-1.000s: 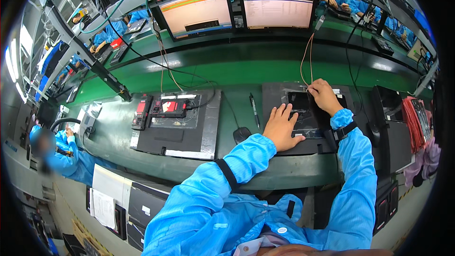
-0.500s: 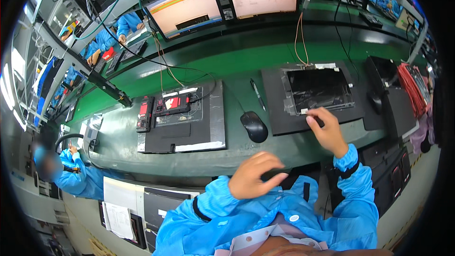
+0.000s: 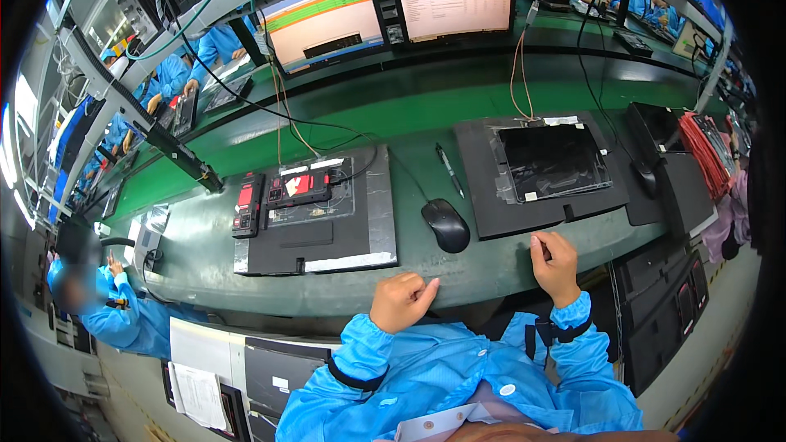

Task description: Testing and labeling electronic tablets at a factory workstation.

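Note:
My left hand [image 3: 401,301] is closed in a loose fist at the near edge of the green-topped bench [image 3: 344,290], its thumb pointing right. Further right, my right hand [image 3: 557,268] is curled shut at the same edge, just below a black foam board [image 3: 483,209]. Nothing shows in either hand. On that board lies a flat black display panel [image 3: 553,160] with clear film around it. Between the hands and the pen [image 3: 449,172] sits a black computer mouse [image 3: 446,226], touched by neither hand.
Another foam board [image 3: 348,237] at left carries a red-and-black device [image 3: 299,187], with a second such device [image 3: 247,206] beside it. Two monitors [image 3: 454,8] stand behind. Red bags [image 3: 706,155] sit at far right. Cables hang over the bench. A co-worker [image 3: 135,307] is at far left.
My right hand has drawn back from the display panel's lower edge toward me. My left hand has moved left, and its fingers have closed. The view has shifted slightly.

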Available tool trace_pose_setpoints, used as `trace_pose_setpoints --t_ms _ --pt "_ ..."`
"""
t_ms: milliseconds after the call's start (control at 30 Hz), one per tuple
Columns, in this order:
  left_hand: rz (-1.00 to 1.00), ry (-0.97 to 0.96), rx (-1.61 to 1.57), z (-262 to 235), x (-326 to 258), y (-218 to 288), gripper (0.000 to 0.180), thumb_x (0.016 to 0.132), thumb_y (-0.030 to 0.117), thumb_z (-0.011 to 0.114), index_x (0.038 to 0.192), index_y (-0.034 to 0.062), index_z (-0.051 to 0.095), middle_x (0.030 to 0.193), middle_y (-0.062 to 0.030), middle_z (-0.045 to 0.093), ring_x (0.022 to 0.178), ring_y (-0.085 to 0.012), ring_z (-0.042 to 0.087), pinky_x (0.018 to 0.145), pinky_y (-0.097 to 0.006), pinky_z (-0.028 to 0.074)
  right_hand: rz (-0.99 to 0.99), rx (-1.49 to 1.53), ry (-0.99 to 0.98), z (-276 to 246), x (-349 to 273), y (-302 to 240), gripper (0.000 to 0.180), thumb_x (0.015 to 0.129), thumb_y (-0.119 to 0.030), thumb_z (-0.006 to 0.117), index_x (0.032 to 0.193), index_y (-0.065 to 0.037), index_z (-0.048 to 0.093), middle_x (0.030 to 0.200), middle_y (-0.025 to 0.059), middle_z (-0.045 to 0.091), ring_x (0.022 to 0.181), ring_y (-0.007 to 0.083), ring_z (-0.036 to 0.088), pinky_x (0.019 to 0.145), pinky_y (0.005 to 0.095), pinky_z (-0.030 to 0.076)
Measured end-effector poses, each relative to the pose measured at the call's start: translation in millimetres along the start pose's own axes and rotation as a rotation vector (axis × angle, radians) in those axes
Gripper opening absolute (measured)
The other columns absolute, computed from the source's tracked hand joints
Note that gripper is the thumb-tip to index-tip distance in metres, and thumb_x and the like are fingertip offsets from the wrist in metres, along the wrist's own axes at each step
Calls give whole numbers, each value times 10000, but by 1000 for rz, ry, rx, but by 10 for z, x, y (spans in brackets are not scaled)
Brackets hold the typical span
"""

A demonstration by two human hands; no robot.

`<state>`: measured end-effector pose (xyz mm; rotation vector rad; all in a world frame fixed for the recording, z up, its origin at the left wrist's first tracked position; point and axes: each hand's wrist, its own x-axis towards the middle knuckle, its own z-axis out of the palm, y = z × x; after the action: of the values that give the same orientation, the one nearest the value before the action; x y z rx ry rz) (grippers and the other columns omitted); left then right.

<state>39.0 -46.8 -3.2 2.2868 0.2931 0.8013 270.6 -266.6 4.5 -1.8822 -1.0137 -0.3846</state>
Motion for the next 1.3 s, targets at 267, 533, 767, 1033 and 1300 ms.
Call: trace_pose_setpoints --t_ms 267,533,767,1033,1300 --pt "25 27 68 31 23 2 408 880 129 817 602 43 531 565 -101 513 479 -282 507 460 -402 354 -9 -47 -22 -3 38 -27 38 929 -46 725 945 -11 728 682 74 580 555 215 546 516 358 405" --pt "-8 45 21 26 -13 24 429 890 129 811 589 43 518 534 -114 500 445 -296 489 454 -406 348 13 -4 -41 -19 21 7 45 935 -47 718 952 -6 721 691 87 572 557 218 538 514 359 396" --pt "-8 67 42 24 -1 62 439 904 131 792 587 55 498 532 -113 489 452 -306 497 456 -416 352 5 -14 -43 -48 -19 1 34 933 -35 708 951 -8 718 686 83 554 574 234 523 547 389 384" --pt "41 89 50 19 18 45 406 897 129 755 601 69 484 564 -108 512 500 -343 538 489 -457 410 -72 -61 -87 22 -18 60 30 942 -29 689 961 -12 703 703 109 553 590 276 535 562 411 395" --pt "56 130 62 154 -24 15 323 918 149 711 665 61 531 631 -116 551 597 -350 593 564 -476 473 82 -55 -196 -92 -131 342 148 1040 -75 643 1072 61 693 943 188 699 776 262 664 705 350 526"
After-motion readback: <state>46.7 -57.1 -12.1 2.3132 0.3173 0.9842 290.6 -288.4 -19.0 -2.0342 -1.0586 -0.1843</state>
